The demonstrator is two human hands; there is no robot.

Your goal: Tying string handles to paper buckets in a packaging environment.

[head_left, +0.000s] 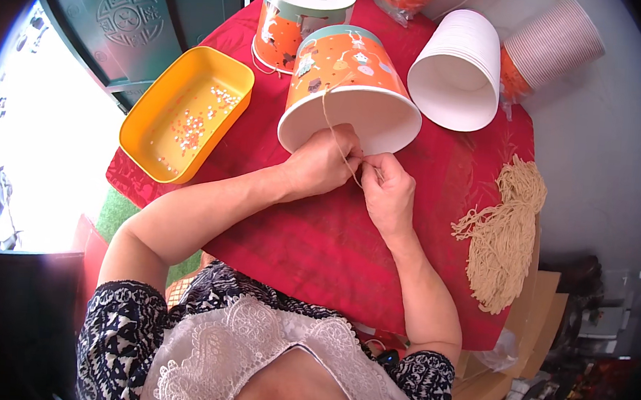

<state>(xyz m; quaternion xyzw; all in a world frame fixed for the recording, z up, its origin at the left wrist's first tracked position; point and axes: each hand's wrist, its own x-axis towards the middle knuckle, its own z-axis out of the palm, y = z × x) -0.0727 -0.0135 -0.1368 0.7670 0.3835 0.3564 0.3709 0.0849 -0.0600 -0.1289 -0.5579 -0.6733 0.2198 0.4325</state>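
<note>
A large orange paper bucket (350, 67) with printed figures lies tilted on the red cloth, its white mouth toward me. Tan string (329, 119) comes from its printed side and runs down over the rim to my hands. At the bucket's mouth, my left hand (327, 159) is closed on the string, its fingertips partly hidden. Close against it, my right hand (388, 191) pinches the string between thumb and fingers. The fingertips of both hands meet just below the rim.
A yellow tub (137, 137) with small red and white bits stands at left. Behind is another orange bucket (276, 37), upside down. Nested white paper buckets (459, 80) and a wrapped stack (554, 42) are at far right. A bundle of tan strings (507, 239) hangs near the right edge.
</note>
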